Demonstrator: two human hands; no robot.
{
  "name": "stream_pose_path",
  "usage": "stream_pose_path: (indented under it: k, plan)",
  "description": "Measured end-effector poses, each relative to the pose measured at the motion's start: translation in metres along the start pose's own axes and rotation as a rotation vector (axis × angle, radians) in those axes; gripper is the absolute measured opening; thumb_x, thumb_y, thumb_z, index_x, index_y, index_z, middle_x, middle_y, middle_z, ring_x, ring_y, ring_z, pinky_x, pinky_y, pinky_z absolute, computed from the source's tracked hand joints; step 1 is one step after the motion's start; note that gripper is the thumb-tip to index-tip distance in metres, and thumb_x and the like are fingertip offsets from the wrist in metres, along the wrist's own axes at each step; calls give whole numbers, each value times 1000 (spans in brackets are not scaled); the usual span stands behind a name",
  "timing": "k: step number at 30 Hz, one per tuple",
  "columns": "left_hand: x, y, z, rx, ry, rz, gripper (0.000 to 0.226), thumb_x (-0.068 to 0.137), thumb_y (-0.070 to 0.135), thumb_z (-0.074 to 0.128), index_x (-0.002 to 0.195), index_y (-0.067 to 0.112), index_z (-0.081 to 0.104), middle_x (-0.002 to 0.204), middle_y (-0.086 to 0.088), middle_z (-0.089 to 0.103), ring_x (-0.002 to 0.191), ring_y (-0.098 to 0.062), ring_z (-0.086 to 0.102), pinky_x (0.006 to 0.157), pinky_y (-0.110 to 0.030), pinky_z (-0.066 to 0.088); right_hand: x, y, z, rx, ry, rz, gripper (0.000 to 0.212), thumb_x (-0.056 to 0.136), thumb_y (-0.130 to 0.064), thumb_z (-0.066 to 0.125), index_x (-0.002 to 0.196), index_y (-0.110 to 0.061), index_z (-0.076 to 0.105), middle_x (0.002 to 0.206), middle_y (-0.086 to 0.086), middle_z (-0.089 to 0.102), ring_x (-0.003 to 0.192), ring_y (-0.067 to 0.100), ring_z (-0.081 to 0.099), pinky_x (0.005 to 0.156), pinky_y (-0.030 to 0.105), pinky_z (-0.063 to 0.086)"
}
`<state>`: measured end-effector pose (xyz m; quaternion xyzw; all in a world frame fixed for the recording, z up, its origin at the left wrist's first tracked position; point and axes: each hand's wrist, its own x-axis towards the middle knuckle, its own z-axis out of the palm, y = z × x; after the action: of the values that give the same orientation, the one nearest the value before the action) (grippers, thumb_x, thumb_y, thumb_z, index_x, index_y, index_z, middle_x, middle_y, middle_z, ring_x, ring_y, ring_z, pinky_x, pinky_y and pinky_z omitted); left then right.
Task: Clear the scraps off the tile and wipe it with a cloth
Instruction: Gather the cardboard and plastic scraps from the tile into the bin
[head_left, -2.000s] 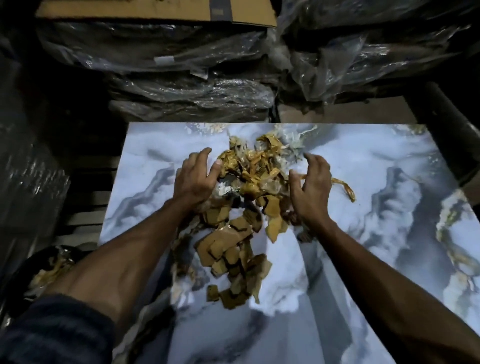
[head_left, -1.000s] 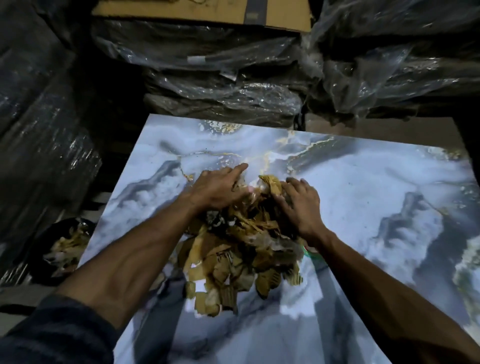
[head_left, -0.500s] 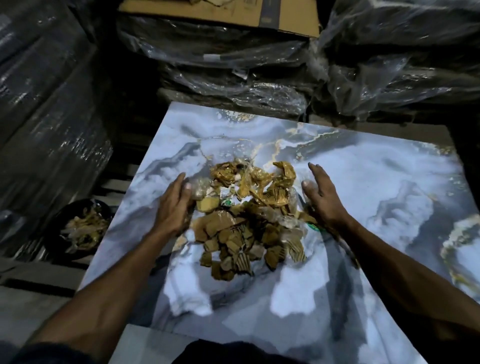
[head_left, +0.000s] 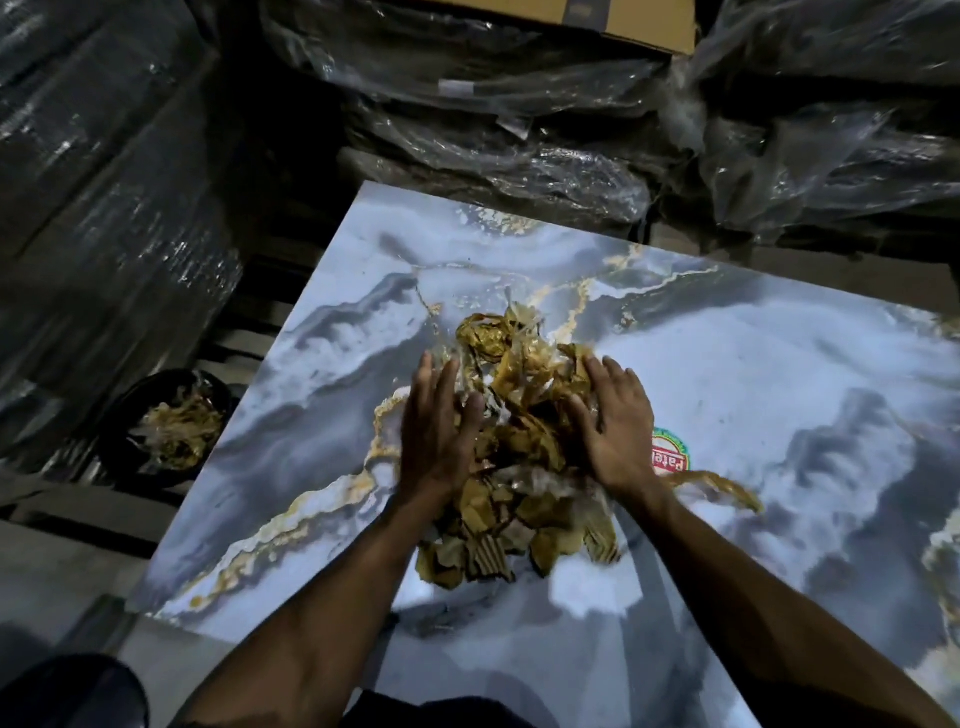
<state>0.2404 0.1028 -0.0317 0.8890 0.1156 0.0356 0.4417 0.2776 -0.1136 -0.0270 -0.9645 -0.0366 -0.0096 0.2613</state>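
Left hand (head_left: 439, 431) lies flat with fingers straight against the left side of the scraps (head_left: 519, 452), and the right hand (head_left: 615, 431) presses in from the other side, fingers spread, neither one gripping anything. Between them the brown and gold heap sits mid-frame on the marbled tile (head_left: 779, 374), with one loose strip (head_left: 719, 486) trailing off just right of the right wrist beside a round sticker (head_left: 672, 457). Over at the left edge a dark bowl (head_left: 166, 421) already holds similar scraps, so I'd judge some clearing is done. The main pile is still on the tile, no cloth in sight, wiping not yet begun
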Motion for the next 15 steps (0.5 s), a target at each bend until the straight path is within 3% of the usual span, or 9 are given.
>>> stream_pose_path:
  k: [4,8,11,15]
  plan:
    - [6,13,0,-4,-14,-28,93,78,86,3,149,33,30,163,5,11,149,-11,6,120,-46,12,4,-13,2,33,-10,17,72,91,-71,19,146,-30,38,153,8,38,141,28,31,114,49,24]
    - [-18,5,-29,91,36,14,78,83,80,-3,149,42,16,161,11,4,149,-8,-6,120,-37,-9,26,0,-18,250,-22,-20,62,91,-66,31,136,-28,49,158,3,26,144,20,24,117,44,23]
    - [-63,-9,-39,110,74,-25,77,88,76,4,152,36,17,162,9,4,150,-9,-4,122,-42,-2,43,8,-28,214,-129,-111,66,91,-66,29,145,-30,39,161,1,21,148,17,15,119,42,17]
    - [-118,-14,-22,146,81,-53,72,94,66,19,154,26,17,164,6,5,151,-14,-3,122,-45,10,49,-1,-29,97,-204,-245,69,93,-63,24,148,-25,36,158,8,28,145,24,23,118,45,20]
